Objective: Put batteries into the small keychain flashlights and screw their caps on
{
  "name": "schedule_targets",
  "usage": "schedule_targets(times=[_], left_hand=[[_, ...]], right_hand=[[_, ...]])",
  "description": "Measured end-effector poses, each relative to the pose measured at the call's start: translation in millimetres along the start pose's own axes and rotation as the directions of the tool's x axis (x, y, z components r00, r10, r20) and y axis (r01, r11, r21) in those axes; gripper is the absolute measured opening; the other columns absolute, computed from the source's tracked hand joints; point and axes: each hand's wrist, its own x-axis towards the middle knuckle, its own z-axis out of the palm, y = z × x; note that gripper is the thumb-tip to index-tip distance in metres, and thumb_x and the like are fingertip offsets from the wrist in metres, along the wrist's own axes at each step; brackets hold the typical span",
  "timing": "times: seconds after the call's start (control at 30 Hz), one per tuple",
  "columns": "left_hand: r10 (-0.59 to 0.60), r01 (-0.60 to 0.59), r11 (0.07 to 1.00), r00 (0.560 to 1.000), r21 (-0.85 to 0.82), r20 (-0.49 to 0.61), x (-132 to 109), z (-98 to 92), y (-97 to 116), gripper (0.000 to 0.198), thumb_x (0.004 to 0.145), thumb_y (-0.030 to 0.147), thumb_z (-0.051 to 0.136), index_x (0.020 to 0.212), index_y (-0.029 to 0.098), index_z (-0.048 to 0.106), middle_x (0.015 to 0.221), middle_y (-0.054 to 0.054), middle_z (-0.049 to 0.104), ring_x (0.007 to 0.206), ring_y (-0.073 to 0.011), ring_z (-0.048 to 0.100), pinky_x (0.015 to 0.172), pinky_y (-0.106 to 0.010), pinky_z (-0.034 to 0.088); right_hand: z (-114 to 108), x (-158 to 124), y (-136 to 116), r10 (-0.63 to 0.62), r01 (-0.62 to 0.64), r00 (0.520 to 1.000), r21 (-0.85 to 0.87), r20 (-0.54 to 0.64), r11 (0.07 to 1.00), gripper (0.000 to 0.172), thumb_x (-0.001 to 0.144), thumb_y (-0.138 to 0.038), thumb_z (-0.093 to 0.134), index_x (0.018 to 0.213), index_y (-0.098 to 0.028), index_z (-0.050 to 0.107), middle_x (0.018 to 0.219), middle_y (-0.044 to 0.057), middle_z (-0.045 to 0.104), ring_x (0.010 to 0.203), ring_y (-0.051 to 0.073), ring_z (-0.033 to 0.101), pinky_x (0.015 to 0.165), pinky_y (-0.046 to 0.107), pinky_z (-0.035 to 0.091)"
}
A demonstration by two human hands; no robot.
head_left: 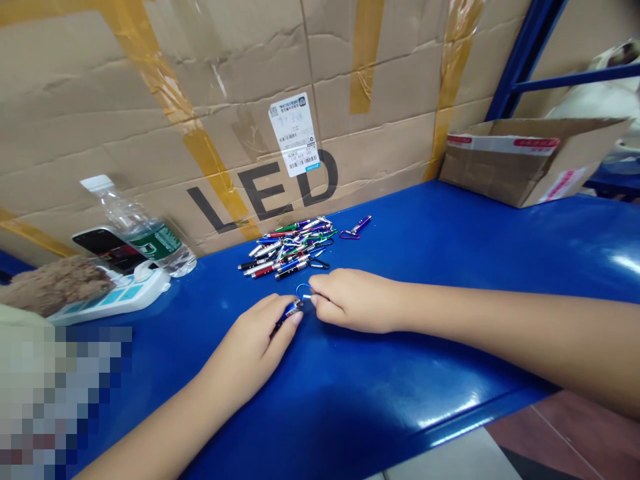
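My left hand [257, 337] is closed around a small blue keychain flashlight [294, 308], its end showing past my thumb and fingers. A blue carabiner clip [301, 287] sits at that end. My right hand [355, 300] pinches the clip's far side between thumb and fingers, which partly hide it. Just beyond both hands lies a pile of similar keychain flashlights [290, 248] in red, black, silver, blue and green, many with carabiner clips. One purple keychain flashlight [361, 225] with a pink clip rests apart, right of the pile.
A large taped cardboard box [230, 80] marked LED stands along the back of the blue table [400, 393]. At left are a water bottle [160, 243], a phone [107, 248], a power strip [125, 297] and a brown fluffy thing [60, 283]. An open carton [493, 170] stands at right.
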Motion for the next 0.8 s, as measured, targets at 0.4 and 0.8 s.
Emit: schedule_targets(times=[0.4, 0.8], left_hand=[[-0.105, 0.106, 0.992, 0.994, 0.062, -0.014, 2.0, 8.5, 10.8, 0.029, 0.097, 0.032, 0.038, 0.085, 0.02, 0.061, 0.085, -0.004, 0.068, 0.076, -0.0197, 0.064, 0.068, -0.029, 0.047], [-0.201, 0.187, 0.865, 0.979, 0.465, -0.019, 8.7, 5.6, 13.1, 0.032, 0.095, 0.03, 0.039, 0.111, 0.02, 0.065, 0.104, -0.009, 0.072, 0.088, -0.0286, 0.069, 0.073, -0.038, 0.054]], right_hand=[[3.4, 0.9, -9.0, 0.072, -0.073, 0.997, -0.111, -0.011, 0.991, 0.03, 0.092, -0.031, 0.038, 0.095, -0.014, 0.062, 0.08, 0.009, 0.068, 0.063, 0.019, 0.059, 0.053, 0.027, 0.03], [1.2, 2.4, -9.2, 0.023, -0.019, 0.998, -0.09, 0.053, 0.996, 0.027, 0.09, -0.027, 0.039, 0.086, -0.014, 0.062, 0.083, 0.01, 0.068, 0.067, 0.019, 0.058, 0.059, 0.028, 0.037]])
